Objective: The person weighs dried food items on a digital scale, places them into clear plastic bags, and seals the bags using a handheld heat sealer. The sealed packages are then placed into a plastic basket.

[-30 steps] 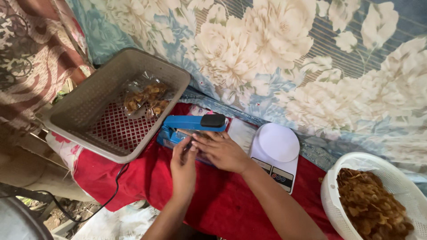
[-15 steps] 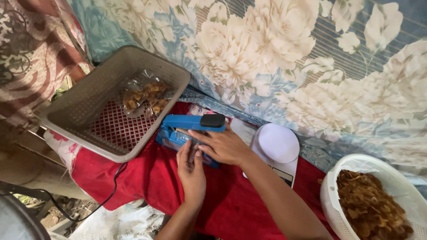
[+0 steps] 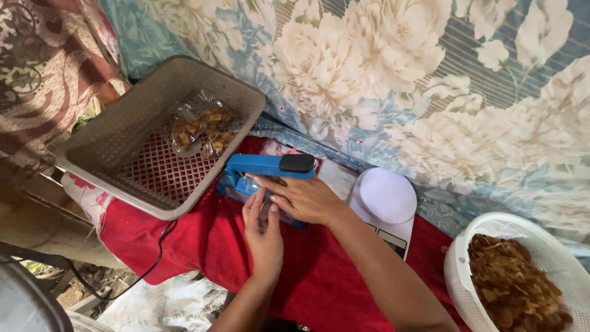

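Evidently we pinch the light, slippery clear bag [image 3: 265, 209] at mid-frame, left hand [image 3: 263, 229] and right hand [image 3: 304, 200] fingers closed on its edges at the blue sealer [image 3: 261, 167].

Blue heat sealer [image 3: 261, 169] with black handle knob beneath right hand [image 3: 304, 200], red cloth [image 3: 203, 246] under left hand [image 3: 264, 230], grey lattice basket [image 3: 123, 132] to its left, white scale [image 3: 387, 197] right, white colander [image 3: 458, 270], cream-and-blue floral fabric [image 3: 381, 74] beyond.

Soft, even daylight fills the scene, brightest toward two o'clock on the floral cloth [image 3: 381, 74]. Shadows are faint; a mild one lies beneath the grey basket [image 3: 153, 132] at nine o'clock. No harsh glare, only slight sheen on the white scale [image 3: 387, 197]. The centre is sharp; the seven o'clock corner is dim and blurred.
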